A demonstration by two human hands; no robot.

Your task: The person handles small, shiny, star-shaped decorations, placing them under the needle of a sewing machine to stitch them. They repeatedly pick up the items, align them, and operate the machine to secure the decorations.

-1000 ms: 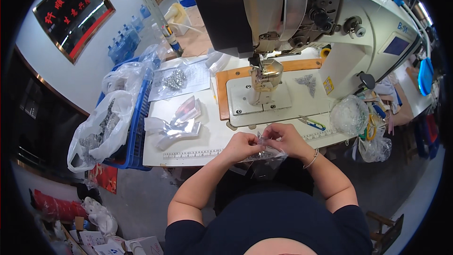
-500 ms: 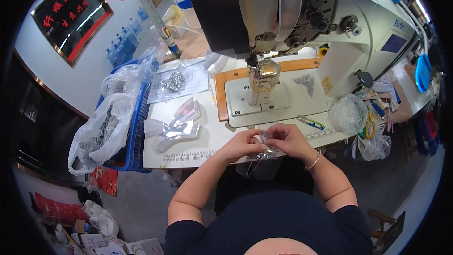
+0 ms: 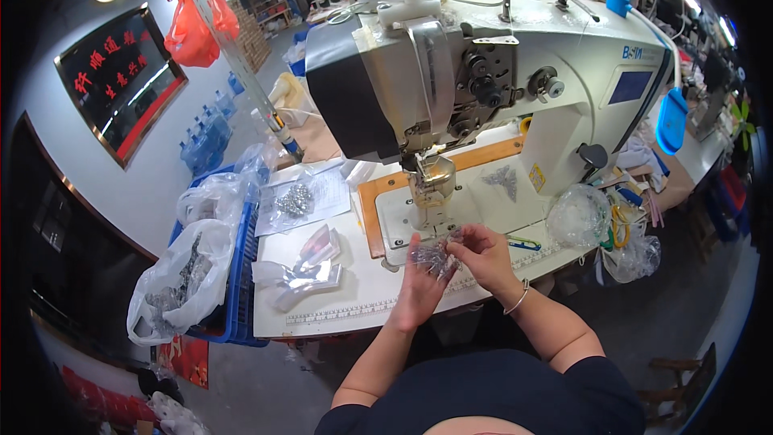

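Observation:
In front of the sewing machine's post bed (image 3: 435, 185), both my hands hold a small clear plastic bag with silvery bits (image 3: 436, 258). My left hand (image 3: 419, 292) cups it from the left and below, with fingertips raised beside it. My right hand (image 3: 486, 259) pinches the bag's right upper part between thumb and fingers. What exactly the bag contains is too small and shiny to make out. Just right of my right hand lies a pair of green-and-blue thread snips (image 3: 524, 243). Flat clear plastic pieces (image 3: 310, 267) rest on the table to the left.
The white sewing machine (image 3: 483, 80) towers over the work table (image 3: 354, 294). At left, a blue crate (image 3: 241, 258) holds white plastic bags (image 3: 185, 286). Silvery pieces (image 3: 295, 200) lie on a paper sheet. Silvery trim (image 3: 502, 183) sits behind the post; a plastic-wrapped bundle (image 3: 578, 216) stands right.
My hands and the bag have moved from the table's front edge toward the machine. My left hand has turned palm up under the bag. The view has tilted up.

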